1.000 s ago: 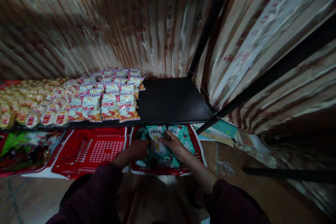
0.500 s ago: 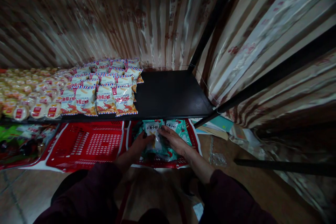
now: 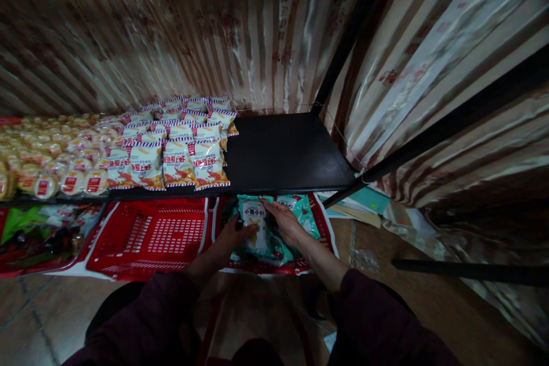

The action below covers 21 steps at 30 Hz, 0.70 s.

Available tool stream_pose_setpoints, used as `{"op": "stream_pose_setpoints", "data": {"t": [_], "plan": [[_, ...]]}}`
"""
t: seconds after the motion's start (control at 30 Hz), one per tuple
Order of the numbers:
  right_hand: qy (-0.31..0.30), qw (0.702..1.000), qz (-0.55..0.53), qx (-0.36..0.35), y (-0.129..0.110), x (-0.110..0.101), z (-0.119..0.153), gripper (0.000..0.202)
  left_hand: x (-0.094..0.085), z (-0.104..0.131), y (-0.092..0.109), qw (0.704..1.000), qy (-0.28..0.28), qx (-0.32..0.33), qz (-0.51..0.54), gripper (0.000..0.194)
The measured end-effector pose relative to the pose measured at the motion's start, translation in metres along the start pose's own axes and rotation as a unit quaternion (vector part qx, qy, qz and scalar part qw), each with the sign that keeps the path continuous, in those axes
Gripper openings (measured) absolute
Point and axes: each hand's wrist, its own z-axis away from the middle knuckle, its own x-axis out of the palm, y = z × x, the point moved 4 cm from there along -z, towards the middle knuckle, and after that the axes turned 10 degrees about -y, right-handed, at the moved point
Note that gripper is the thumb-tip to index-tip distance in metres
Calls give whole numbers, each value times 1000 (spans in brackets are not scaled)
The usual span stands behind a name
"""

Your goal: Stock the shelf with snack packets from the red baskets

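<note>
A green and white snack bag (image 3: 256, 223) lies face up on other green snack bags (image 3: 305, 213) in the right-hand red basket (image 3: 328, 240). My left hand (image 3: 231, 238) grips its left side, the thumb across the front and the other fingers partly hidden round the edge. At its upper right edge my right hand (image 3: 286, 223) is closed on the same bag, fingers pointing up and left. How far the right fingers reach behind the bag cannot be seen.
A black shelf (image 3: 287, 151) spans above the baskets. White and orange snack bags (image 3: 210, 164) stand on it in rows, left of them many round wrapped snacks (image 3: 72, 182). Another red basket (image 3: 167, 234) sits to the left. Dark posts (image 3: 429, 143) and striped curtain (image 3: 433, 86) border the right.
The whole view has shifted slightly, so things sit a little further right. My right hand has slid up toward the bag's top right corner. The left hand keeps its hold.
</note>
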Motion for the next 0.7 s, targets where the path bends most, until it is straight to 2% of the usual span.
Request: {"op": "stream_pose_setpoints", "data": {"t": [0.2,0.3,0.43,0.6,0.7], "plan": [[-13,1000,9,-21,-3,1,5,35,2,8,4,999,-15,34,-17,67],[11,1000,5,-25,-8,3,8,31,2,9,4,999,-7,40,-28,68],[44,998,8,-41,-16,2,12,28,8,9,5,999,-12,39,14,68],[37,998,42,-40,-24,9,22,36,14,12,11,996,17,56,64,65],[24,997,64,-39,-25,21,34,47,16,15,20,991,21,99,92,62]]}}
